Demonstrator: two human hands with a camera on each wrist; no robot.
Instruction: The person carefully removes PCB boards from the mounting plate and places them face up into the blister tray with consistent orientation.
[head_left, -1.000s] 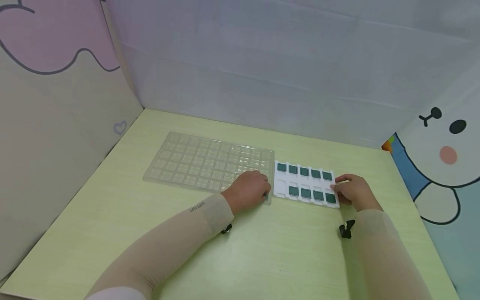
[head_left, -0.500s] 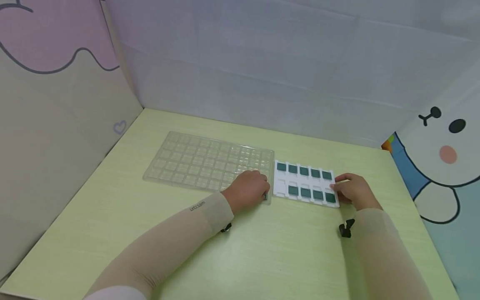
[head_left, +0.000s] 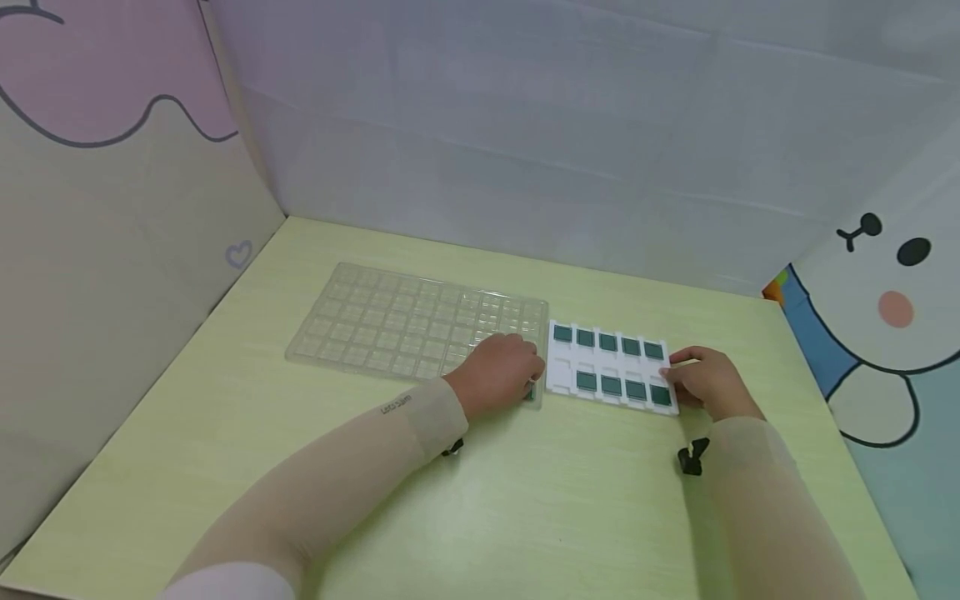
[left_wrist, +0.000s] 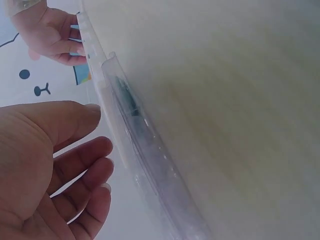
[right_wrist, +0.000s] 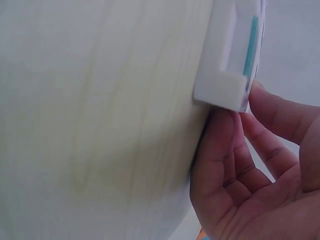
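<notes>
A clear plastic tray [head_left: 405, 329] with rows of square pockets lies on the table. My left hand [head_left: 498, 379] hovers over its near right corner, fingers loosely bent and nothing between them. In the left wrist view a dark green square piece [left_wrist: 127, 97] sits in the tray's end pocket, just beyond the fingertips. Right beside the clear tray is a white tray [head_left: 562, 372] bearing two rows of dark green squares; its near left slot holds none. My right hand [head_left: 708, 387] pinches that tray's right end, thumb at the top edge and fingers against the side, as the right wrist view shows.
The pale yellow-green table [head_left: 525, 517] backs onto a white cloth wall [head_left: 562, 142]. Printed panels stand at left and right, the right panel [head_left: 877, 358] near my right forearm. Each wrist carries a small black mount.
My left hand has lifted slightly and its fingers have come off the green square, which now shows in the clear tray's corner. My right hand and the white tray have stayed put.
</notes>
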